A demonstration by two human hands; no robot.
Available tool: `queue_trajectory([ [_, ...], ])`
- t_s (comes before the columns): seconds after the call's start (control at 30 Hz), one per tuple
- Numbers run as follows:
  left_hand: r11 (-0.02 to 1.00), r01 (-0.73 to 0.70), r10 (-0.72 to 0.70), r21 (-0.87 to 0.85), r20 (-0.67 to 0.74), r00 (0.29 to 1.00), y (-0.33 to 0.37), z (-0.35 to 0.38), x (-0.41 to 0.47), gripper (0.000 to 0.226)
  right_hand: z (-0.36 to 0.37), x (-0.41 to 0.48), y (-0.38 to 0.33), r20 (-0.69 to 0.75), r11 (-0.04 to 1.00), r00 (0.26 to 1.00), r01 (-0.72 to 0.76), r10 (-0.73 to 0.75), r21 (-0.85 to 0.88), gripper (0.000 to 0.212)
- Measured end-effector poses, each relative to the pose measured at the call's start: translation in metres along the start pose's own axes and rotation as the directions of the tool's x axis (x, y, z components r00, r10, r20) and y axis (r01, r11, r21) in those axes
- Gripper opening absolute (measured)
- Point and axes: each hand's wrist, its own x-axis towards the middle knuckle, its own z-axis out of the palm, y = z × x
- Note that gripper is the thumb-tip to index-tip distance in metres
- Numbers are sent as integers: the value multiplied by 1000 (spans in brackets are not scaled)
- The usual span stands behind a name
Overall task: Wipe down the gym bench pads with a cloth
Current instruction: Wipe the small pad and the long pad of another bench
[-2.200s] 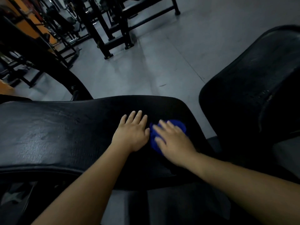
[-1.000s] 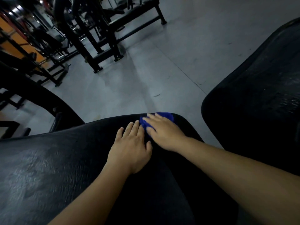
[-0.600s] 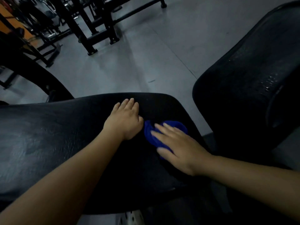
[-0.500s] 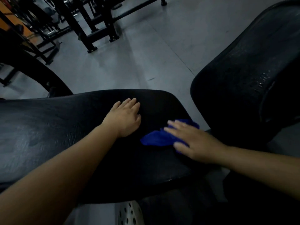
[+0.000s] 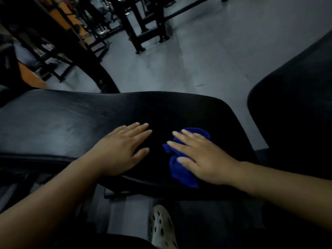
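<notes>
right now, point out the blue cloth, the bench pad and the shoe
blue cloth [image 5: 181, 174], head view, lower fold near the pad's near edge
bench pad [image 5: 62, 126], head view, bare top surface, left part
shoe [image 5: 161, 227], head view, perforated upper

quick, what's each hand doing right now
Left hand: open, flat on the bench pad, holding nothing.
Right hand: open, straight fingers pressing the blue cloth onto the pad.
</notes>
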Motion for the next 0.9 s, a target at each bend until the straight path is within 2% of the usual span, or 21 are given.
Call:
queue_trajectory([
  [0.07, 989, 145, -144, 16, -43, 989, -36, -10, -14, 99, 7, 22, -34, 21, 993, 993, 119, -119, 15, 65],
  [0.17, 952, 303, -301, 45, -51, 952, -81, -15, -45, 99, 0, 34, -20, 51, 964, 962, 267, -267, 9, 62],
  [0.2, 944, 325, -322, 58, -48, 945, -84, -13, -51, 97, -2, 48, -8, 7, 971, 971, 239, -238, -14, 62],
  [0.27, 938, 340, -337, 63, -57, 940, -78, -10, -54, 94, -6, 94, -5, -64, 1000, 998, 25, -26, -4, 59],
  [0.3, 935, 349, -345, 60, -62, 937, -74, -10, -54, 93, -3, 119, -20, -71, 998, 995, -68, 67, -9, 57],
  [0.33, 933, 356, -352, 54, -72, 933, -72, -9, -53, 93, 1, 135, -41, -76, 996, 994, -86, 83, -35, 56],
  [0.4, 929, 367, -360, 51, -107, 927, -74, -7, -55, 92, 11, 132, -77, -78, 994, 991, 106, -108, -30, 62],
  [0.47, 934, 352, -344, 59, -120, 931, -75, -6, -54, 92, 10, 96, -80, -10, 945, 946, 323, -323, 54, 65],
  [0.5, 936, 349, -341, 46, -129, 931, -73, -5, -55, 91, 10, 84, -67, 8, 934, 936, 351, -352, 68, 65],
  [0.53, 937, 349, -341, 30, -145, 929, -73, -5, -56, 91, 10, 86, -49, -28, 950, 951, 309, -308, 41, 66],
  [0.57, 937, 349, -342, 23, -152, 927, -72, -4, -56, 90, 7, 97, -34, -108, 980, 975, 197, -194, 15, 67],
  [0.6, 938, 345, -337, 26, -155, 929, -73, -3, -55, 90, 4, 121, -23, -197, 1000, 980, 12, -13, -6, 63],
  [0.63, 940, 340, -332, 29, -152, 931, -74, -3, -55, 89, 3, 147, -23, -252, 980, 949, -198, 189, -10, 58],
  [0.67, 941, 336, -330, 24, -146, 933, -76, -4, -54, 89, 5, 170, -33, -284, 949, 910, -316, 304, 1, 53],
  [0.7, 942, 335, -331, 8, -140, 933, -79, -5, -52, 87, 9, 184, -49, -324, 951, 899, -311, 294, 0, 51],
  [0.73, 943, 332, -331, -13, -134, 934, -84, -6, -48, 84, 15, 187, -63, -351, 974, 912, -225, 211, 2, 51],
  [0.8, 946, 321, -323, -38, -140, 936, -93, -9, -38, 81, 17, 161, -87, -277, 999, 961, 30, -17, 45, 58],
  [0.83, 949, 312, -314, -37, -151, 937, -95, -8, -33, 80, 16, 142, -88, -198, 992, 976, 106, -89, 75, 59],
  [0.9, 953, 300, -301, -32, -175, 937, -96, -5, -30, 75, 9, 135, -63, -127, 992, 986, 112, -104, 63, 56],
])
